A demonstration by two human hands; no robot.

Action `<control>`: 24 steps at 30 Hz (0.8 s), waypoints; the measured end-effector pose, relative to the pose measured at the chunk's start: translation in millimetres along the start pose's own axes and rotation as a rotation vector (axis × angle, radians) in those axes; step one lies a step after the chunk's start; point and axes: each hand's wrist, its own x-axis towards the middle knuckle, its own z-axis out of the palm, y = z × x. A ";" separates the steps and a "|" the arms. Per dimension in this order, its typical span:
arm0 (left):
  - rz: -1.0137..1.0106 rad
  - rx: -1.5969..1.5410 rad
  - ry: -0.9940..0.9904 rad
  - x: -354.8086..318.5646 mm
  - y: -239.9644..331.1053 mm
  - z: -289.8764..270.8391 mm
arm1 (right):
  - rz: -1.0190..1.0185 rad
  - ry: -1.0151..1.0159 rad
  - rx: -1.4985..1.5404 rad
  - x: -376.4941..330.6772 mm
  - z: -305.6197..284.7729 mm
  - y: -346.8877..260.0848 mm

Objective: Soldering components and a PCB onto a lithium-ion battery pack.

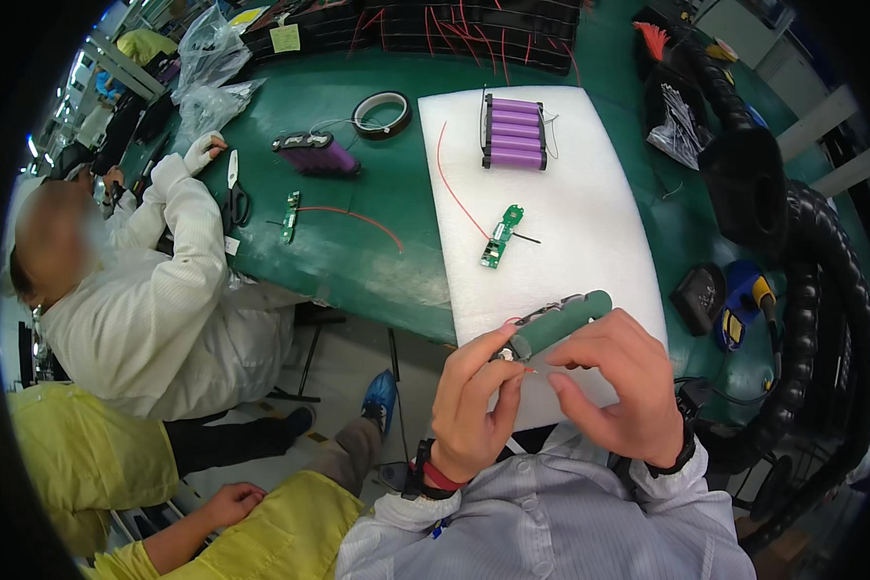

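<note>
— What's in the hands, from the head view?
— A green-wrapped battery pack [554,324], raised over the white foam pad [561,217] (desk underneath). Left hand [474,406] fingers pinch its end; right hand [623,387] fingers curl, nearly closed, beside it.
— Advice?
— Steady the pack; work gently.

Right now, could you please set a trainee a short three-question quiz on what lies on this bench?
1. True or false: the purple battery pack lies on the white foam sheet.
2. What does the left hand grip together with the right hand? A) scissors B) a green-wrapped cell pack C) a tape roll
3. Fill in: the small green circuit board on the foam has a ____ wire running up from it.

Key: 1 true; 2 B; 3 red.
</note>
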 end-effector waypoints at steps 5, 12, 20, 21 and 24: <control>-0.007 -0.031 -0.010 -2.2 -3.5 -1.7 | 0.007 -0.024 0.000 1.4 4.6 -1.4; 0.017 0.012 -0.009 -1.7 -3.0 -1.9 | -0.028 -0.022 -0.008 -0.8 8.0 4.9; 0.043 -0.012 -0.008 2.5 -6.1 1.6 | -0.049 0.011 0.017 -6.0 3.1 9.3; 0.047 0.010 -0.016 2.8 -5.1 -0.4 | -0.076 0.008 0.029 -6.7 3.2 10.7; 0.014 0.009 0.010 -2.1 -3.2 -0.7 | -0.083 0.054 0.072 -10.8 8.0 12.4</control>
